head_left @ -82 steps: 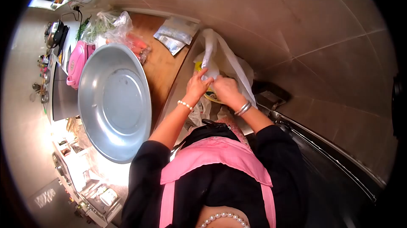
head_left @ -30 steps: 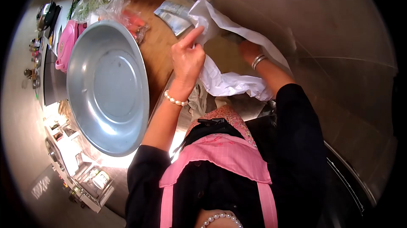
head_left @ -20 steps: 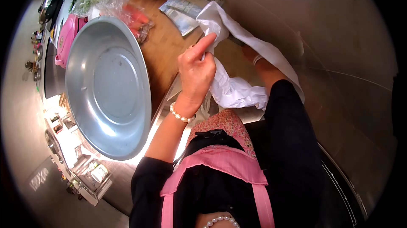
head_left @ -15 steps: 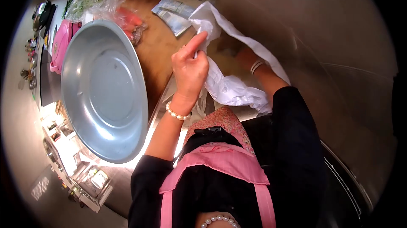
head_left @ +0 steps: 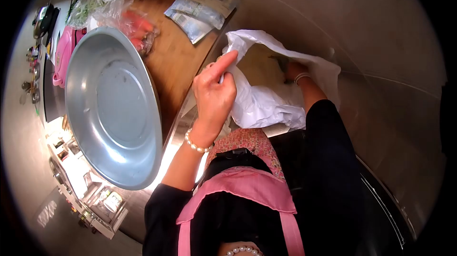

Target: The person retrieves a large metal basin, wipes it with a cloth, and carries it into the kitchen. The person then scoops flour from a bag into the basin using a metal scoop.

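Observation:
My left hand (head_left: 215,87) is closed on the near rim of a white plastic bag (head_left: 266,106), with the index finger stretched along its edge. The bag's mouth gapes to the right. My right hand (head_left: 296,71) reaches inside, its fingers bent around something dark that I cannot make out in the shadow. Yellowish contents (head_left: 262,70) show dimly within the bag. Left of my left hand, a large grey metal basin (head_left: 78,108) stands with bare metal showing inside.
Behind the basin, on a wooden board (head_left: 176,61), lie printed packets (head_left: 202,13), a clear bag with red-orange items (head_left: 138,27) and a clear bag with greens (head_left: 90,6). A pink item (head_left: 63,56) stands beyond the basin. A smooth wall (head_left: 371,42) rises at the right.
The bag's mouth has opened wider and moved away from the packets, toward the right. My right hand has shifted slightly right inside it and shows more clearly. My left hand keeps its grip.

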Motion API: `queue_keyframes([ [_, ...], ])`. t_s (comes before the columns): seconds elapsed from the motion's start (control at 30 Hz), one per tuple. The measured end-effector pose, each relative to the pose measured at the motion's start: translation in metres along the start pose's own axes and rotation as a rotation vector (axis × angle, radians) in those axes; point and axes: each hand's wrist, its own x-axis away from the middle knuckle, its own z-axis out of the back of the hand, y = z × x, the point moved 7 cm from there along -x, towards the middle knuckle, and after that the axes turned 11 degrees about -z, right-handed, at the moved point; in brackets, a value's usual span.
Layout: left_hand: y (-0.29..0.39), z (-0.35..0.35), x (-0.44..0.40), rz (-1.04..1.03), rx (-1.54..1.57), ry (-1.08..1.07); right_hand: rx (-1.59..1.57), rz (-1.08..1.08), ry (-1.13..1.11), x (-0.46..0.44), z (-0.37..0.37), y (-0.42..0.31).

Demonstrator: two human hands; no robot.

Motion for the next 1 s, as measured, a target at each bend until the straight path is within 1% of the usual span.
queue_keyframes([
  [0.1, 0.009, -0.004, 0.0, -0.088, 0.059, 0.034, 0.121, -0.126, 0.097, -0.009, -0.019, -0.008],
  [0.2, 0.001, -0.007, 0.003, -0.015, 0.063, -0.035, 0.253, -0.28, 0.222, -0.026, -0.024, -0.022],
  [0.27, -0.004, -0.003, 0.004, 0.065, 0.063, -0.061, 0.232, -0.273, 0.235, -0.031, -0.027, -0.031],
  [0.4, -0.011, -0.001, 0.011, 0.184, 0.136, -0.009, 0.171, -0.192, 0.237, -0.038, -0.029, -0.047],
  [0.5, -0.011, 0.001, 0.01, 0.101, 0.087, 0.009, 0.123, -0.113, 0.247, -0.054, -0.026, -0.065],
  [0.6, -0.011, 0.003, 0.007, 0.216, 0.046, -0.013, 0.058, -0.038, 0.246, -0.074, -0.023, -0.079],
  [0.7, -0.006, -0.003, 0.004, 0.018, 0.021, -0.019, 0.013, 0.048, 0.26, -0.079, -0.013, -0.092],
  [0.9, -0.011, -0.002, 0.005, 0.142, 0.085, -0.003, -0.053, 0.155, 0.26, -0.085, -0.012, -0.113],
  [0.97, -0.015, 0.002, 0.008, 0.171, 0.07, 0.005, -0.081, 0.177, 0.238, -0.094, -0.02, -0.122],
  [1.0, -0.011, 0.005, 0.007, 0.169, -0.003, -0.029, -0.102, 0.194, 0.227, -0.096, -0.024, -0.122],
])
